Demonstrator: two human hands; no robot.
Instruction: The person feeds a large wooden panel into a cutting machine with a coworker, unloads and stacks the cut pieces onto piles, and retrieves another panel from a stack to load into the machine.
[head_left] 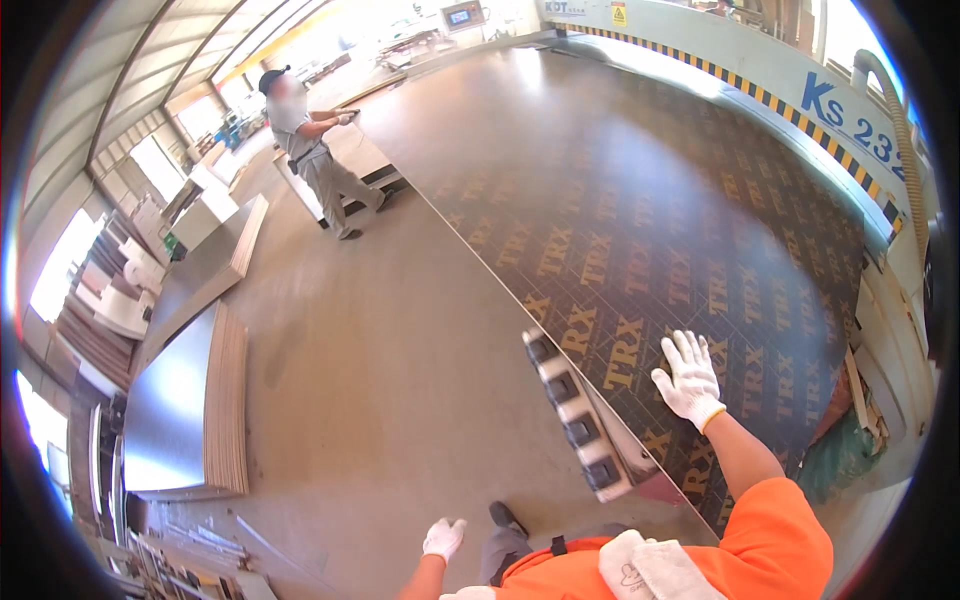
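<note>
A large dark brown panel (560, 150) with a printed pattern lies flat across the machine's table. My right hand (688, 382), in a white knit glove, rests on its near part with the fingers spread. Low in front of me, away from the panel, hangs my left hand (444, 538), gloved too. Its fingers are loosely bent and nothing shows in them. Beside the panel's left edge stands a support (575, 425) with several black pads along its side.
A co-worker (318, 160) in grey stands at the panel's far left, arms reaching toward its edge. Stacked boards (185, 400) sit on the floor at left, with another stack (215, 255) behind. The machine's beam (740, 75), striped yellow and black, spans the right side.
</note>
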